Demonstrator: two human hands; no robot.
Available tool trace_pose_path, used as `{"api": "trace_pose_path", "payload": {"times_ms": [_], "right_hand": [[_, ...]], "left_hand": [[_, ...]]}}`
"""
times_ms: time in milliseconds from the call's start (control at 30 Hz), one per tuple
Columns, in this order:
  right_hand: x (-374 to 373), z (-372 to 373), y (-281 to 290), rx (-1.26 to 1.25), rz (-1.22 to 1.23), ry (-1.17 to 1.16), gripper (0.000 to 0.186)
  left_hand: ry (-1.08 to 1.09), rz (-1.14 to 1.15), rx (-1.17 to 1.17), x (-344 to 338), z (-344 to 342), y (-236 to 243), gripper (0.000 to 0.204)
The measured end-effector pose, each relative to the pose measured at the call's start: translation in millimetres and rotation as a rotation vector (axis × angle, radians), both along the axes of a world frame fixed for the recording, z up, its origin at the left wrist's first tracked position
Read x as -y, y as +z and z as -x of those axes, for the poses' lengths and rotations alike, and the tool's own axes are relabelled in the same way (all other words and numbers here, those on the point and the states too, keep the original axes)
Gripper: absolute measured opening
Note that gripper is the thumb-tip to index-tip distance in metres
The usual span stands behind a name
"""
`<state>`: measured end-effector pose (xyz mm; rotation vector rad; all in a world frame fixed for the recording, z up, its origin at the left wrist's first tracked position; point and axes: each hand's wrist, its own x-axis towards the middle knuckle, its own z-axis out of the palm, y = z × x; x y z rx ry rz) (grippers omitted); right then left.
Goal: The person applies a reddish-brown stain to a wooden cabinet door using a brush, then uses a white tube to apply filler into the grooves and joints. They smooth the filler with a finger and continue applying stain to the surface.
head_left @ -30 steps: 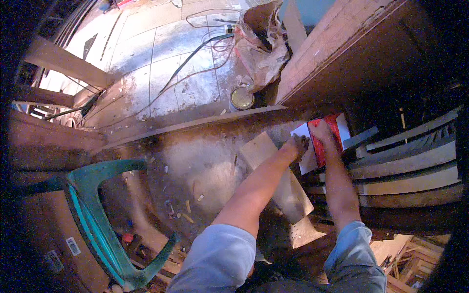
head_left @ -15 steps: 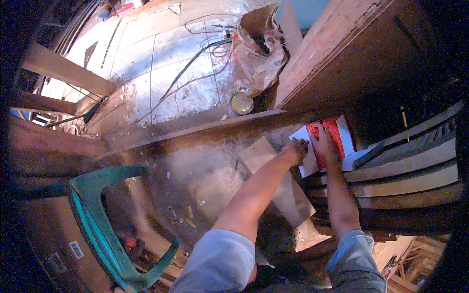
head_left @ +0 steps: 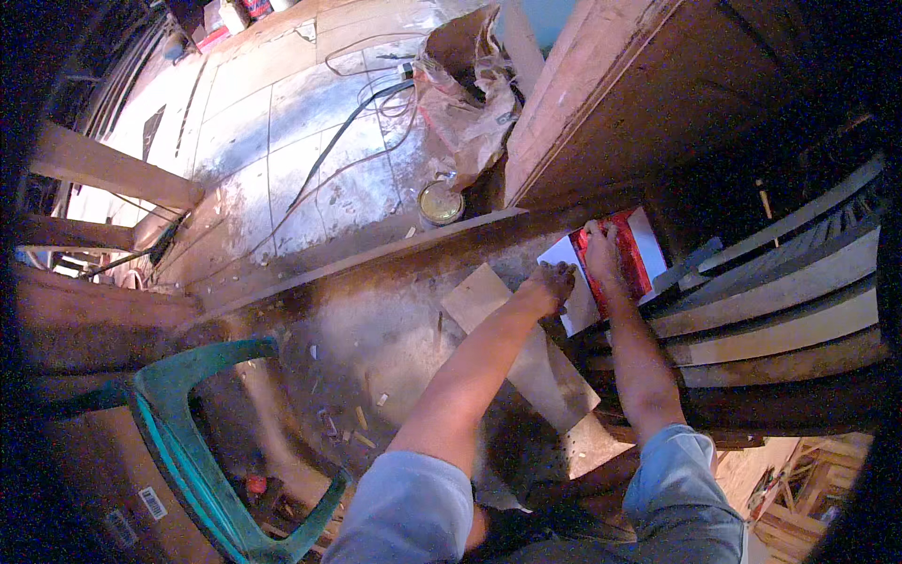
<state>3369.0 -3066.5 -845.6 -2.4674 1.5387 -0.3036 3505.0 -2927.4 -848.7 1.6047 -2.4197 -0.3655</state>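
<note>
A red rectangular piece (head_left: 635, 256) lies between white sheet-like pieces (head_left: 653, 240) at the right middle, among wood boards. My left hand (head_left: 550, 284) is closed at the left white piece's edge, its fingers curled; what they hold is hard to make out. My right hand (head_left: 603, 256) rests on the red piece with fingers apart and slightly bent. A pale board (head_left: 474, 296) lies just left of my hands.
A green plastic chair (head_left: 164, 414) stands at lower left. A can (head_left: 440, 202), crumpled plastic (head_left: 451, 113) and cables (head_left: 338, 141) lie beyond a threshold ledge (head_left: 376, 249). Stacked curved boards (head_left: 770, 301) fill the right. A tall wooden panel (head_left: 639, 113) rises above.
The view has shifted a little, moving most things left in it. My right hand has moved slightly up the red piece; my left hand stays at the white piece.
</note>
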Motion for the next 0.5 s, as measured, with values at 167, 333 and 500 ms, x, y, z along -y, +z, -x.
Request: {"api": "trace_pose_path", "payload": {"times_ms": [167,333,500], "right_hand": [[-5,1,-4,0.025,-0.051,-0.08,0.032],[-1,2,-10,0.105,-0.009,-0.041,0.041],[23,-4,-24,0.015,-0.076,-0.17,0.068]], "left_hand": [[-0.012,-0.056,-0.036,5,0,-14,0.085],[-0.035,-0.101,-0.012,9,1,-12,0.09],[-0.025,-0.145,-0.042,7,-2,-4,0.089]]}}
